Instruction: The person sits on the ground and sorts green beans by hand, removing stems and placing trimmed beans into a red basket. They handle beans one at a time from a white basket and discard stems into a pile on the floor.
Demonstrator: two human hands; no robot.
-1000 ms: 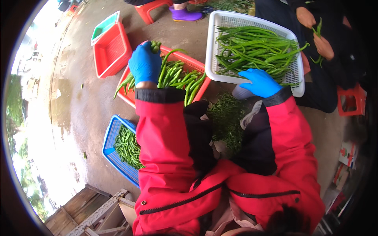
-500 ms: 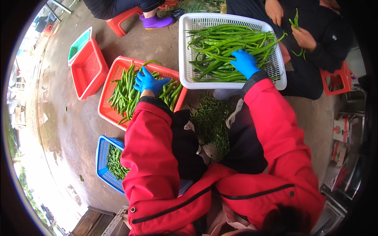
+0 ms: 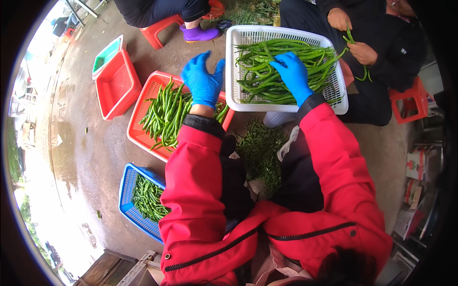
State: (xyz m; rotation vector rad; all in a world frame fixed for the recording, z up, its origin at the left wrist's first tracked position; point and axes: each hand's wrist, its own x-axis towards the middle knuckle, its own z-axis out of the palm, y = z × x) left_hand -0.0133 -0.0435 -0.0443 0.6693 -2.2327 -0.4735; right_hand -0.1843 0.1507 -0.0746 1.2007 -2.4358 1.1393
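Note:
My left hand point(image 3: 204, 81), in a blue glove, is raised over the right part of an orange-red basket point(image 3: 135, 125). Its fingers are spread and nothing is in them. Beneath it, the basket holds a heap of long green chili peppers point(image 3: 164, 114). My right hand point(image 3: 292, 76), also blue-gloved, is over a white basket point(image 3: 230, 71) piled with more long green chili peppers point(image 3: 267, 86). The right fingers are closed, with a green chili pepper point(image 3: 268, 51) at their tips. Its far end is blurred.
A blue basket point(image 3: 125, 202) of small green peppers point(image 3: 147, 198) stands at the left. Farther off are an empty red basket point(image 3: 114, 86) and a green one point(image 3: 106, 55). Green trimmings point(image 3: 261, 152) lie between my feet. A co-worker's hands point(image 3: 363, 53) hold peppers beyond the white basket.
My left hand has lifted off the peppers in the orange-red basket and moved right, opening. My right hand has risen slightly from the white basket's heap. The whole view has shifted a little.

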